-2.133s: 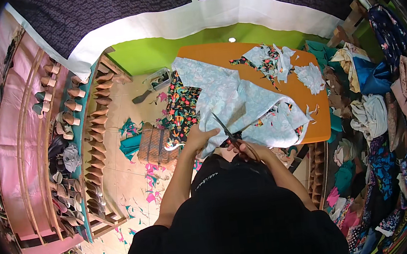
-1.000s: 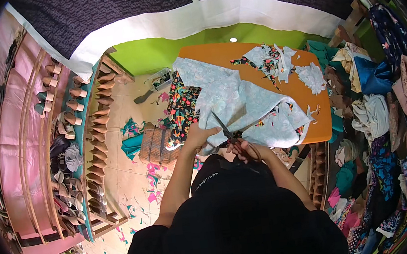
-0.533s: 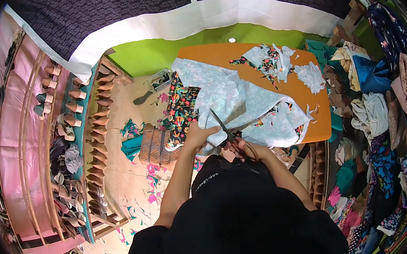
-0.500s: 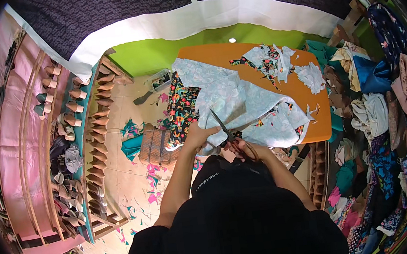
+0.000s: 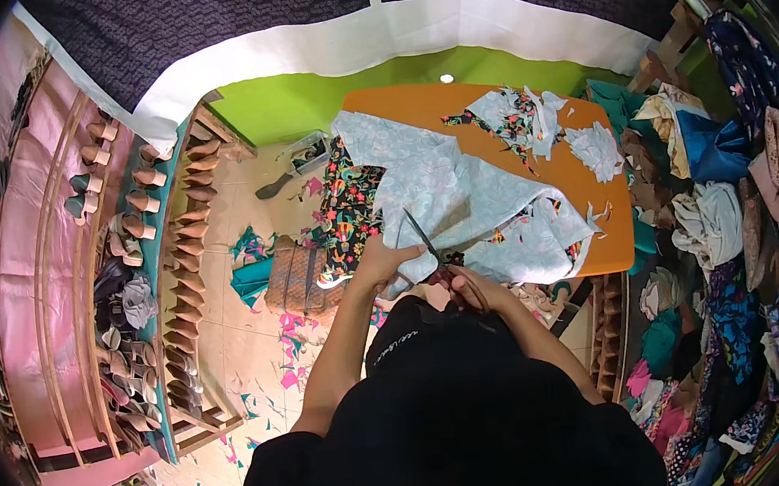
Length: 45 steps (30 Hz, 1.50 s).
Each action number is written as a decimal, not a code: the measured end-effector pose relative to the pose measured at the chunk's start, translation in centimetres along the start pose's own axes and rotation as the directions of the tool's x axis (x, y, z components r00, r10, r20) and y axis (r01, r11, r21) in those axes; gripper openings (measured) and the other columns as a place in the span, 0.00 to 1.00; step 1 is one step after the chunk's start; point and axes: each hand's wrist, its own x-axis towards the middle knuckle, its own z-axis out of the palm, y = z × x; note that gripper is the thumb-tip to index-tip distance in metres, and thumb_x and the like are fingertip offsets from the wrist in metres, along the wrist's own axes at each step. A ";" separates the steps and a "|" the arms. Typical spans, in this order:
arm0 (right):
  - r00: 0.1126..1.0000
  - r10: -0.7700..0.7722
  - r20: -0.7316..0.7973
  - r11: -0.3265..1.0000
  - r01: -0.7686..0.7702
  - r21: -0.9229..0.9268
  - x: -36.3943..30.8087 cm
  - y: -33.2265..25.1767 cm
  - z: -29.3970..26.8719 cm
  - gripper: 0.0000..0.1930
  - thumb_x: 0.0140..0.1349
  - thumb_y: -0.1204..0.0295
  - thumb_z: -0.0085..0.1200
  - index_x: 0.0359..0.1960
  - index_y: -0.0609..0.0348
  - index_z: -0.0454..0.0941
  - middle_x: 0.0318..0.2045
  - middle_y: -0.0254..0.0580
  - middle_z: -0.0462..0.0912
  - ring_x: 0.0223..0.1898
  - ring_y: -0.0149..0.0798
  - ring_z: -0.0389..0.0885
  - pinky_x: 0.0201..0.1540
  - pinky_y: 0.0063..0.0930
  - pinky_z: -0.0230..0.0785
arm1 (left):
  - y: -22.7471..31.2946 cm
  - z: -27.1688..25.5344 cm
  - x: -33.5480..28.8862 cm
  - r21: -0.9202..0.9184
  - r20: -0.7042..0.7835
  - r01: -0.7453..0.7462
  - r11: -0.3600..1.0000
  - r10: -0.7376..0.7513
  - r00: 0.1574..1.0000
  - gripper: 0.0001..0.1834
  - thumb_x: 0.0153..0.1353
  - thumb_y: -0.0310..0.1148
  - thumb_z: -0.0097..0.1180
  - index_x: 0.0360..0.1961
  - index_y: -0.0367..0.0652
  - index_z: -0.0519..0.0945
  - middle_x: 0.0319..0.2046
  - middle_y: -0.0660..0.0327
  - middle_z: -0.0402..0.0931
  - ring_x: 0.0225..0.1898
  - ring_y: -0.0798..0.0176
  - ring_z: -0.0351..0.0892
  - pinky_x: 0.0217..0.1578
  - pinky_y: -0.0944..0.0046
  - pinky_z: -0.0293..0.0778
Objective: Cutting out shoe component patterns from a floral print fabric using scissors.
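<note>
A large floral cloth [image 5: 459, 183] lies across the orange table [image 5: 615, 219], mostly with its pale underside up. Its black printed face [image 5: 351, 185] shows along the left edge. My left hand [image 5: 382, 265] is closed on the cloth's near left edge, thumb lying on top. In my right hand [image 5: 472, 289] are dark scissors [image 5: 420, 230], their blades pointing away over the cloth, just right of my left thumb. The handles are partly hidden by my fingers. Whether the blades are cutting into the cloth I cannot tell.
Printed scraps [image 5: 528, 119] and pale scraps [image 5: 594, 149] lie at the table's far right. A brown bag-like item [image 5: 298, 279] and colourful offcuts [image 5: 289, 348] are on the floor at left. Shoe racks [image 5: 155, 315] stand further left. Fabric piles [image 5: 710, 219] crowd the right side.
My right hand has shifted slightly with the scissors. The dark printed bit of cloth beneath the handles no longer shows; a pale patch is visible there. My left hand has barely moved.
</note>
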 end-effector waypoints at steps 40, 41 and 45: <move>0.971 0.071 0.226 0.974 -0.116 0.192 0.6 3.5 -0.5 0.43 0.41 0.29 0.30 0.42 0.59 0.62 0.22 0.30 0.63 0.22 0.25 0.63 0.24 0.18 0.60 | -0.4 -1.1 -0.2 -0.160 0.053 0.014 0.987 -0.006 0.999 0.19 0.40 0.24 0.62 0.36 0.31 0.72 0.28 0.57 0.75 0.26 0.65 0.75 0.28 0.67 0.72; 0.978 0.064 0.196 0.973 -0.105 0.206 0.9 4.1 -0.4 0.42 0.43 0.30 0.29 0.41 0.60 0.62 0.21 0.30 0.63 0.22 0.25 0.63 0.23 0.18 0.60 | -0.6 -0.7 -0.4 -0.110 0.022 -0.022 0.994 0.025 0.999 0.18 0.40 0.24 0.62 0.35 0.31 0.72 0.27 0.58 0.75 0.26 0.65 0.75 0.27 0.67 0.72; 0.988 0.005 0.152 0.992 -0.024 0.127 1.1 4.1 0.2 0.41 0.44 0.30 0.27 0.38 0.61 0.62 0.20 0.31 0.62 0.22 0.26 0.63 0.24 0.19 0.61 | -1.1 -0.7 -0.7 -0.202 0.020 -0.027 0.979 0.032 0.999 0.17 0.39 0.24 0.62 0.33 0.32 0.73 0.26 0.58 0.75 0.25 0.66 0.75 0.26 0.67 0.71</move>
